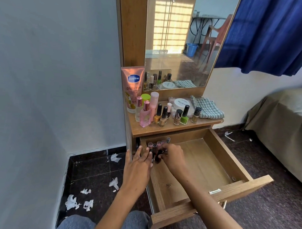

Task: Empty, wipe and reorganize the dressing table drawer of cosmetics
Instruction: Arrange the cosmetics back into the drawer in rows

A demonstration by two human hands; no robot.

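The wooden drawer (219, 152) is pulled out, its floor mostly bare. Several lipsticks (158, 144) stand in its back left corner. My right hand (171, 156) reaches into that corner and pinches a dark lipstick (158, 157). My left hand (141, 164) lies with straight fingers over the drawer's left wall, touching the lipsticks. On the tabletop (163, 130) stand nail polish bottles (184, 115), pink perfume bottles (145, 115), a Vaseline tube (132, 86), a white nail polish remover tub (182, 103) and a checked cloth (207, 108).
Crumpled white tissues (79, 202) lie on the dark floor at the left, by the grey wall. A mirror (181, 39) rises behind the tabletop. A bed (284, 123) stands at the right under a blue curtain (271, 33). My knees (76, 223) are at the bottom.
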